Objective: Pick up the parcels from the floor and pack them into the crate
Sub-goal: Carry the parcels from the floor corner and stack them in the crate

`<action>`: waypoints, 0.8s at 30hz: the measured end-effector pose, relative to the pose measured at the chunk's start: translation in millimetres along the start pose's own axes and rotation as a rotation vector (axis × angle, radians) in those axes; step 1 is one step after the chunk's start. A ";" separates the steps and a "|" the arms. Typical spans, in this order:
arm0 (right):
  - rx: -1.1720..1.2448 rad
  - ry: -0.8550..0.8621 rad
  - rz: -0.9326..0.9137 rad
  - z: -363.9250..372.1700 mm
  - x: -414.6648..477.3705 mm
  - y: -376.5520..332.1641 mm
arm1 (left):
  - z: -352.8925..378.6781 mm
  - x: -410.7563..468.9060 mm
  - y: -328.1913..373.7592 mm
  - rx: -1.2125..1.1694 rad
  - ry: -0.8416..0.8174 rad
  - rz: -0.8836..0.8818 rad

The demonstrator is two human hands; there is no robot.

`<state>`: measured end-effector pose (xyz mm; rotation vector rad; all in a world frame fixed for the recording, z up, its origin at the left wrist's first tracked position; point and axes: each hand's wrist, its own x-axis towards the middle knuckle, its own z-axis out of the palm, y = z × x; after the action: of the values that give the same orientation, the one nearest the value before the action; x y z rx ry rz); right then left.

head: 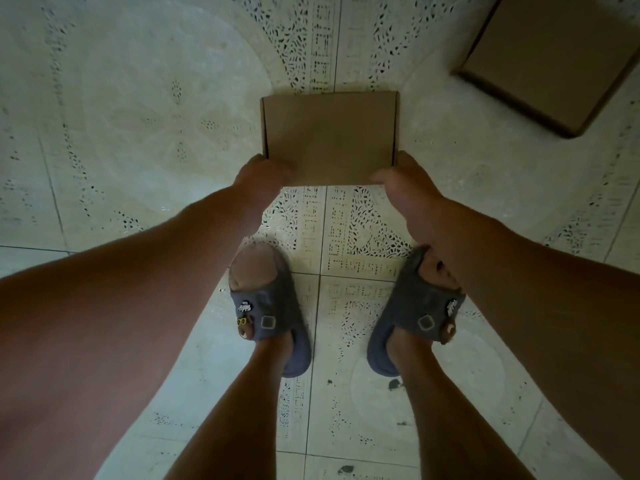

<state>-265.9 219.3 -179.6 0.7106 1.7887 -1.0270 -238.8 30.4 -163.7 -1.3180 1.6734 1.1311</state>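
Observation:
A flat brown cardboard parcel [329,136] is in the middle of the view, just ahead of my feet. My left hand [261,176] grips its near left corner, thumb on top. My right hand [403,181] grips its near right corner the same way. Whether the parcel rests on the floor or is lifted off it I cannot tell. A second brown parcel [550,60] lies on the floor at the upper right, partly cut off by the frame. No crate is in view.
The floor is pale patterned tile [138,116]. My two feet in grey-blue slippers [270,313] stand directly below the held parcel, one under each forearm.

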 end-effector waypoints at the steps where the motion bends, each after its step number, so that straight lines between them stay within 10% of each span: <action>1: 0.007 -0.004 -0.002 0.3 -3.0 -1.8 | -2.1 -2.6 0.6 -0.034 -0.002 -0.006; 24: 0.134 0.052 -0.218 -100.9 -461.9 -129.9 | -186.9 -412.4 37.7 -0.369 0.020 0.310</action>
<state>-226.2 228.6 309.1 0.6375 1.8857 -1.2939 -186.0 3.7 286.8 -1.3164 1.7835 1.6779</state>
